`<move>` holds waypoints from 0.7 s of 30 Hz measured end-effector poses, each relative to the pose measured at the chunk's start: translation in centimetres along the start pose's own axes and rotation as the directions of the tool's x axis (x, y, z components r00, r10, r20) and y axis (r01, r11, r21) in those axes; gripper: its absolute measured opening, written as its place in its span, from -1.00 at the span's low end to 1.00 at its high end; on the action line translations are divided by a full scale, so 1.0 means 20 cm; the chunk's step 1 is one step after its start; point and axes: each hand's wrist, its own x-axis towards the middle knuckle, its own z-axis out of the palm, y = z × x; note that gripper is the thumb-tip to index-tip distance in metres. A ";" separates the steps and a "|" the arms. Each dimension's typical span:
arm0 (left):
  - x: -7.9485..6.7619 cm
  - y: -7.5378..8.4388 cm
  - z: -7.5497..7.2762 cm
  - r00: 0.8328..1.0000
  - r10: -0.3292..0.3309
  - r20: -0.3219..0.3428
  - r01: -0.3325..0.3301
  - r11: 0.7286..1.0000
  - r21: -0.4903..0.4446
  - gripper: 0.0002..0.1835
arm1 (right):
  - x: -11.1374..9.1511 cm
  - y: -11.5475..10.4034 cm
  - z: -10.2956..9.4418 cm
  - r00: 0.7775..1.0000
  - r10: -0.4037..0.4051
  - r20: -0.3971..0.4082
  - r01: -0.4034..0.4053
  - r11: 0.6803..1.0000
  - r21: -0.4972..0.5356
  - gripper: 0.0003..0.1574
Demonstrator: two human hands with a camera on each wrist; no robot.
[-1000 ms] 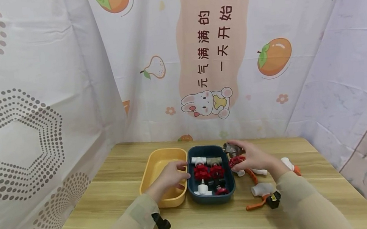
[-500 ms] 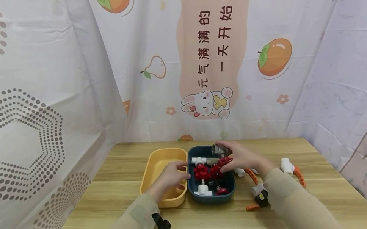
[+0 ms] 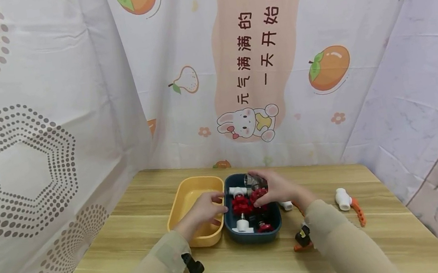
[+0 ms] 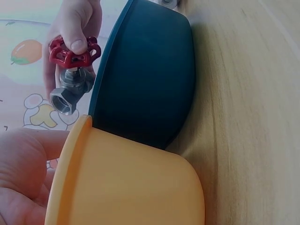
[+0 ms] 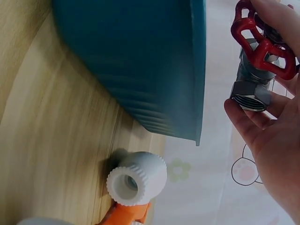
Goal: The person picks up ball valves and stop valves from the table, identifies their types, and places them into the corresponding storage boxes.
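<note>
My right hand point(image 3: 276, 187) grips a metal gate valve point(image 5: 255, 77) with a red handwheel over the blue bin point(image 3: 256, 236). In the right wrist view the thumb lies on the handwheel point(image 5: 265, 51), with fingers behind the metal body. The valve's threaded opening point(image 4: 63, 101) shows in the left wrist view, above the blue bin's rim. My left hand point(image 3: 202, 211) is over the yellow bin point(image 3: 181, 200), loosely bent, fingertips right at the rim beside the blue bin. White valves point(image 3: 243, 225) and red handwheels point(image 3: 240, 204) lie inside the blue bin.
A white ball valve with an orange lever point(image 3: 343, 198) lies at the right on the wooden table point(image 3: 235, 271). Another white valve point(image 5: 138, 178) lies beside the blue bin. An orange lever point(image 3: 301, 247) shows partly behind the right wrist's black camera point(image 3: 302, 235). Printed curtains hang behind.
My right hand has carried the metal gate valve leftward from the blue bin's right edge to over its inside. The left hand stays at the yellow bin's rim.
</note>
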 end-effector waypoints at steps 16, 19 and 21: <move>-0.01 0.01 0.00 1.000 0.002 0.000 -0.002 1.000 -0.011 -0.41 | 0.04 -0.01 0.07 0.997 0.040 0.066 -0.036 0.998 -0.055 0.28; -0.01 0.01 0.00 1.000 0.002 0.003 -0.002 1.000 -0.012 -0.41 | 0.04 -0.01 0.07 0.997 0.049 0.062 -0.045 0.997 -0.062 0.27; -0.01 0.00 0.00 1.000 0.005 0.005 -0.005 1.000 -0.012 -0.41 | 0.04 0.00 0.07 0.997 0.046 0.060 -0.042 0.997 -0.066 0.27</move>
